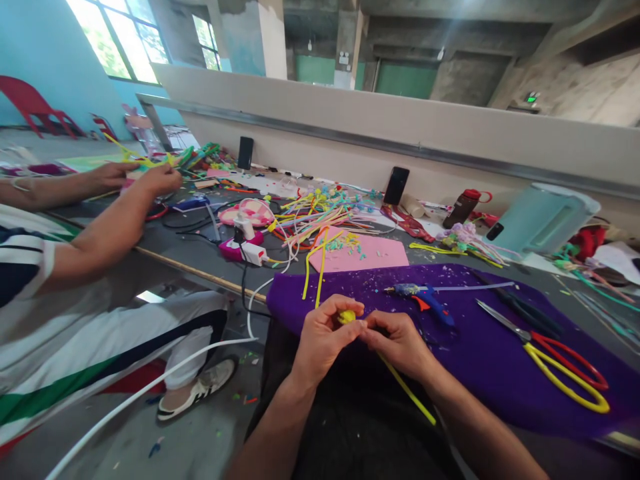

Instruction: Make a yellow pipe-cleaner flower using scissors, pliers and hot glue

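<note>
My left hand (327,337) is closed around a small yellow bundle (347,317), which looks like rolled pipe cleaner. Fingertips of my right hand (397,337) pinch beside it and meet the left fingers. A yellow pipe cleaner (407,390) hangs down below my right hand; its upper end is hidden by the fingers. Both hands are over the near edge of a purple cloth (360,283). On that cloth lie a blue glue gun (430,303) with a clear glue stick and scissors (540,353) with red and yellow handles. Two yellow pipe cleaners (320,267) rest left of the glue gun.
A pink sheet (385,253) with scraps lies behind the cloth. Loose pipe cleaners (320,217), a power strip (243,250), a phone (396,185), a brown bottle (461,208) and a pale blue box (545,217) crowd the table. A co-worker's hands (160,180) work at left.
</note>
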`<action>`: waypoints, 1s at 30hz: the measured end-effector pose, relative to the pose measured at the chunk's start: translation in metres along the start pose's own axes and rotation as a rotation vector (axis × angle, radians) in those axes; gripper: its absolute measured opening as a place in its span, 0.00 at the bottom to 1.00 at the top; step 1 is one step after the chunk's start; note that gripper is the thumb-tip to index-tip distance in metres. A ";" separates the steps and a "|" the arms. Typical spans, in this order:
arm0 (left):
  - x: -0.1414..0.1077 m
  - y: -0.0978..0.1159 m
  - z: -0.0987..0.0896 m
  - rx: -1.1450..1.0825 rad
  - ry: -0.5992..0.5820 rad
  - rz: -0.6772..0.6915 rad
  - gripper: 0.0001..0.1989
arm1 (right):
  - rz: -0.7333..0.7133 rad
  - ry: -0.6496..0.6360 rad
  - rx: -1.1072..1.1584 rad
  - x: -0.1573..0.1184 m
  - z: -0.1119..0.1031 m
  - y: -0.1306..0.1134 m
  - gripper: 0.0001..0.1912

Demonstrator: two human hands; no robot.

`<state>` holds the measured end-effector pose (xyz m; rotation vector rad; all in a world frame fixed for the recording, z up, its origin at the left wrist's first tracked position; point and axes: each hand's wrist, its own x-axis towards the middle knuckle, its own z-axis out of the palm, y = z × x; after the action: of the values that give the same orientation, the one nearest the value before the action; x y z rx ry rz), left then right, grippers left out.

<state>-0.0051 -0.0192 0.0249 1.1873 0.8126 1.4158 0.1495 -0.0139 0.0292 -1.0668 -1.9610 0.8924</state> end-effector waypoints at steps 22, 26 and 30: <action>0.004 -0.008 0.001 -0.151 0.021 -0.167 0.17 | 0.008 0.008 0.089 -0.002 -0.007 0.004 0.14; 0.005 -0.014 0.003 -0.221 0.033 -0.191 0.17 | -0.001 0.007 0.110 -0.001 -0.003 0.004 0.14; 0.008 -0.013 0.003 -0.356 0.053 -0.251 0.20 | -0.023 0.015 0.110 -0.001 0.000 0.001 0.12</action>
<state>0.0025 -0.0093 0.0157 0.7515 0.6844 1.3205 0.1500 -0.0144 0.0276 -0.9832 -1.8854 0.9651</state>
